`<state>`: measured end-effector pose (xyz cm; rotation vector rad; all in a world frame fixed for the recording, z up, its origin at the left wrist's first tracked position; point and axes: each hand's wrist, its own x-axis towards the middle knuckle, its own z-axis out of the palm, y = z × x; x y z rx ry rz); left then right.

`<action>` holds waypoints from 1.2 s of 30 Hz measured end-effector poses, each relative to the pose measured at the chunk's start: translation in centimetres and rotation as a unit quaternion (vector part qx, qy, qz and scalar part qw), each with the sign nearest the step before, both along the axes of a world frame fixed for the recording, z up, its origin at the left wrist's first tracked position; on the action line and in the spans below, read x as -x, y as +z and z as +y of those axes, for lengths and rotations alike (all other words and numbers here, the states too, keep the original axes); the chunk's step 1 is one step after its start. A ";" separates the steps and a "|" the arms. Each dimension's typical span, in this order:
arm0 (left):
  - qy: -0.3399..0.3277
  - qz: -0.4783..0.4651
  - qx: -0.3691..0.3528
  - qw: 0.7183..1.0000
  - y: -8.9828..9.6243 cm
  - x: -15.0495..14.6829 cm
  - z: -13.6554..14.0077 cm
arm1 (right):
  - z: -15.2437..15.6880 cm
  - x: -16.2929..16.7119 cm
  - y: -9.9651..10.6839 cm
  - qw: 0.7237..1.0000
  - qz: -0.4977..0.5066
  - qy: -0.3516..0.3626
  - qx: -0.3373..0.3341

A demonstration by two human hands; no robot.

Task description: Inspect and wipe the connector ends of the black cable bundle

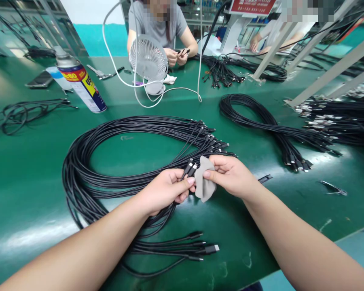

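My left hand (172,186) is closed around a few black cable ends, whose plugs (189,169) with pale metal tips stick up past the thumb. In my right hand (227,171) a small grey cloth (205,184) is pinched between thumb and fingers. The cloth sits right beside the plugs; whether it touches them I cannot tell. Behind and under my hands lies a big coil of black cables (79,161), its many connectors gathered at the right end. Several more cable ends (200,247) lie loose in front of my left forearm.
On the green table (291,210) stand a spray can (81,83) and a small white fan (148,58) with a looping white cord. Another cable bundle (261,117) lies right, near tweezers (333,188). A person (157,28) opposite handles a cable; slanted posts (321,76) rise at right.
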<state>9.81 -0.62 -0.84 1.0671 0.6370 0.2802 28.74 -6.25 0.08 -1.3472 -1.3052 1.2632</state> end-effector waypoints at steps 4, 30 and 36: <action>0.014 0.005 -0.013 1.000 0.4 -0.1 0.0 | 0.0 0.2 0.2 0.997 -0.051 -0.029 -0.054; 0.019 -0.036 0.024 0.999 -0.2 0.3 0.1 | -0.1 -1.2 0.3 0.950 -0.130 -0.217 -0.184; -0.015 -0.051 0.032 0.998 0.4 0.4 0.1 | 0.5 -1.3 0.2 0.979 0.031 -0.145 -0.138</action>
